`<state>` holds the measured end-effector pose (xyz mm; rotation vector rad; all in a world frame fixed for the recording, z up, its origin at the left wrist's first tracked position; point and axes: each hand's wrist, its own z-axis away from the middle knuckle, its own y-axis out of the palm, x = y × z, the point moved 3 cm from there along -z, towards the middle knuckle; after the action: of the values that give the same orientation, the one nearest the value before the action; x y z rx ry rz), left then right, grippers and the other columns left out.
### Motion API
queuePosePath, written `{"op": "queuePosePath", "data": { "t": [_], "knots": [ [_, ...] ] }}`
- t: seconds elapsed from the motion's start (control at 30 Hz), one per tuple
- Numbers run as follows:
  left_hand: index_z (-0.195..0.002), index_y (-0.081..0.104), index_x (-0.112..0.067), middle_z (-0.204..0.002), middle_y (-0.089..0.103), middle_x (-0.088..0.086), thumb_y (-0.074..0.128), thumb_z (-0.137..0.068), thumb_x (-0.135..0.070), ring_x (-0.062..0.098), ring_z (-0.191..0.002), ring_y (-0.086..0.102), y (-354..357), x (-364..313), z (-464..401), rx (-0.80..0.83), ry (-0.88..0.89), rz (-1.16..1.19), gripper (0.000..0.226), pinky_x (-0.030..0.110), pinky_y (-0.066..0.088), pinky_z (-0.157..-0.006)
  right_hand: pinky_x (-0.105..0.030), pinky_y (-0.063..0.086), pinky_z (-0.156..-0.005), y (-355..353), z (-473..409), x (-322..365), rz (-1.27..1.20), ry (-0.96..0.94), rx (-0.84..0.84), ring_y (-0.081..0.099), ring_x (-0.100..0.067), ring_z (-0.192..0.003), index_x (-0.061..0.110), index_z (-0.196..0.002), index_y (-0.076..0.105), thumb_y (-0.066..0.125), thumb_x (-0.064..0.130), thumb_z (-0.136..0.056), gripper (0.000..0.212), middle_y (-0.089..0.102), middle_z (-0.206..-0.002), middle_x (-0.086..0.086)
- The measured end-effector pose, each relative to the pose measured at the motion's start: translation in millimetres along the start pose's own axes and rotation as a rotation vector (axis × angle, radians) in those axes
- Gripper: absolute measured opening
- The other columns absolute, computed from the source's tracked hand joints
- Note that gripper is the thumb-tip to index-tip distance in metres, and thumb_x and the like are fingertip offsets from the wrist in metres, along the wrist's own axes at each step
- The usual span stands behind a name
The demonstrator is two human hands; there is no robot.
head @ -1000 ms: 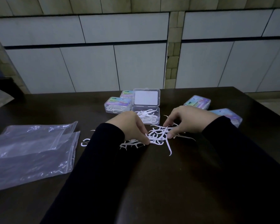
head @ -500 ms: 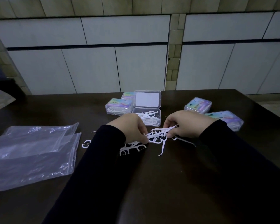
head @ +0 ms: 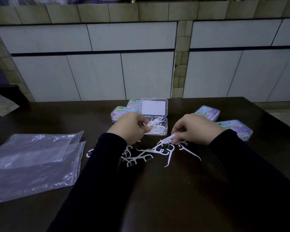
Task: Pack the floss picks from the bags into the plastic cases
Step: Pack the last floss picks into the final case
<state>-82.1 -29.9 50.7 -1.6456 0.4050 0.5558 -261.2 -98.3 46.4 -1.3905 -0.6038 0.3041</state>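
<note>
Head view: our left hand [head: 131, 127] pinches floss picks [head: 155, 125] above the open case [head: 157, 129]; our right hand [head: 193, 128] grips more; labels unreadable

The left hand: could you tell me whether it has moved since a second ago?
Yes. The left hand has lifted off the loose floss picks and gone forward to the open case, pinching a pick.

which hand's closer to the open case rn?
Left. The left hand is at the open case's front-left corner, pinching picks at its rim. The right hand is off to its right, apart.
</note>
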Motion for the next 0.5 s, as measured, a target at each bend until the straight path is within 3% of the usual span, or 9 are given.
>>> {"op": "queuePosePath", "data": {
  "t": [0.1,0.17,0.3,0.4,0.5],
  "knots": [
    [-0.094,0.065,-0.021,-0.079,0.058,-0.008,0.062,-0.092,-0.028,0.000,-0.058,0.050,-3,3,-4,-0.162,0.027,0.110,0.008,0.012,0.037,-0.053,-0.038,0.043,-0.096,-7,-1,-2,-0.075,-0.019,-0.110,0.057,-0.013,-0.099,0.037,-0.091,0.074,0.075,0.046,-0.076,0.018,0.069,-0.092,0.015],
    [-0.092,0.066,-0.020,-0.073,0.056,-0.011,0.061,-0.092,-0.026,-0.002,-0.054,0.048,-6,3,-6,-0.304,0.027,0.190,0.008,0.007,0.035,-0.048,-0.037,0.040,-0.097,-10,-4,-2,-0.151,-0.032,-0.274,0.057,-0.013,-0.102,0.039,-0.093,0.074,0.073,0.050,-0.076,0.021,0.071,-0.096,0.016],
    [-0.091,0.068,-0.020,-0.069,0.057,-0.012,0.063,-0.091,-0.023,-0.001,-0.045,0.045,-7,4,-7,-0.507,0.032,0.419,0.005,0.006,0.033,-0.046,-0.032,0.022,-0.085,-4,-12,14,-0.128,-0.038,-0.557,0.050,-0.009,-0.099,0.037,-0.103,0.073,0.065,0.050,-0.084,0.024,0.070,-0.104,0.016],
    [-0.087,0.067,-0.025,-0.073,0.060,-0.012,0.064,-0.090,-0.021,0.001,-0.051,0.046,-6,7,-9,-0.549,0.028,0.611,0.006,0.018,0.046,-0.056,-0.033,0.018,-0.079,9,-23,27,-0.040,-0.031,-0.546,0.042,-0.009,-0.090,0.035,-0.107,0.071,0.061,0.050,-0.088,0.027,0.069,-0.105,0.013],
    [-0.085,0.066,-0.029,-0.075,0.062,-0.009,0.064,-0.090,-0.020,0.010,-0.064,0.051,-6,10,-8,-0.583,0.031,0.701,0.010,0.023,0.045,-0.061,-0.033,0.018,-0.078,17,-29,27,-0.090,0.000,-0.466,0.038,-0.009,-0.089,0.035,-0.103,0.071,0.063,0.054,-0.084,0.028,0.068,-0.099,0.010]
  ]
}}
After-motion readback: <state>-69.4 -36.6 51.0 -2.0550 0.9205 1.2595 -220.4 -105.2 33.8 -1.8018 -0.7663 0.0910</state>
